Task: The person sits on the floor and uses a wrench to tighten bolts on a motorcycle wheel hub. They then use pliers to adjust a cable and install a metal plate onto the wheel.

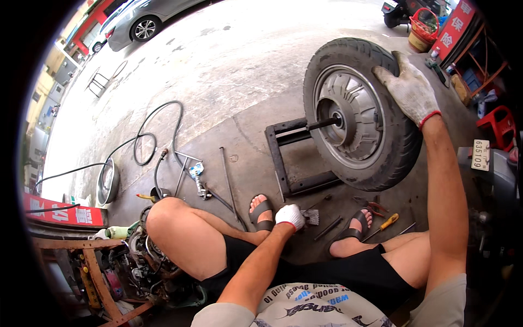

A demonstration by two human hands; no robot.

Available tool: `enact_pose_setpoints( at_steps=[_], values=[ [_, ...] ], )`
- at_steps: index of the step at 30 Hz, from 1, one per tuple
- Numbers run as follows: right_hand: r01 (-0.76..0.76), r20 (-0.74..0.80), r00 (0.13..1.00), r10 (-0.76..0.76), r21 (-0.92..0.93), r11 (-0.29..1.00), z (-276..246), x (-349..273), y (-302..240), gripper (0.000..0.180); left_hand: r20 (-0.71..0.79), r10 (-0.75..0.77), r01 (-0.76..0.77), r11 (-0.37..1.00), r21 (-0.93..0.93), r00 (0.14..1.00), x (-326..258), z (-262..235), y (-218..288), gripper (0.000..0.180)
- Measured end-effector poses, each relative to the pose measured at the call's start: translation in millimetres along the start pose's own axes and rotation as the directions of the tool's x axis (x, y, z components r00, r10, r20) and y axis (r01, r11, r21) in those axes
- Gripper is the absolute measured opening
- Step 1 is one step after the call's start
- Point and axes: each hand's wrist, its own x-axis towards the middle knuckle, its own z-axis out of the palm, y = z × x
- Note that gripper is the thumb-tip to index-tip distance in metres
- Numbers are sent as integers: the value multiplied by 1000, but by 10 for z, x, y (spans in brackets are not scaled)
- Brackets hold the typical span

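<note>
I see my right hand (409, 87), gloved, spread open and flat on the black rubber scooter wheel (359, 111) standing upright ahead-right on the black steel frame (283, 158). My left hand (290, 216) closes on a small metal brush (311, 217), low between my feet.

Concrete floor (239, 82) — hose (158, 131); screwdriver (385, 223)

The wheel (357, 111) stands upright on the floor (229, 71), ahead and to the right of the seated person, its axle pointing left over a metal frame (283, 158) lying flat beside it. The right hand (408, 87) rests on the tyre's upper right. The left hand (290, 216) is down at the floor between the two feet, at a brush (311, 217). A screwdriver (384, 224) lies right of the right foot. Hoses (147, 141) lie to the left.
</note>
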Motion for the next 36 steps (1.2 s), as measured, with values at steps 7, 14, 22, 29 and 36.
enact_pose_setpoints(
  at_steps=[7,14,22,29,36],
  values=[
    [-74,63,995,73,19,997,-67,15,-63,78,-144,124,-160,948,-274,982,-422,-510,482,39],
    [-109,96,990,104,46,993,-79,24,-124,77,-590,-15,-440,651,-618,807,-428,-728,547,32],
    [-81,56,995,79,39,996,-79,-5,-168,74,-599,-67,-572,228,-788,798,-23,-1245,698,34],
    [-53,15,998,53,23,998,-63,2,-190,75,-571,-419,-698,-276,-661,706,172,-1552,715,30],
    [-96,64,994,93,45,994,-97,14,-222,76,-918,40,-899,226,-376,394,-75,-2031,870,23]
  ],
)
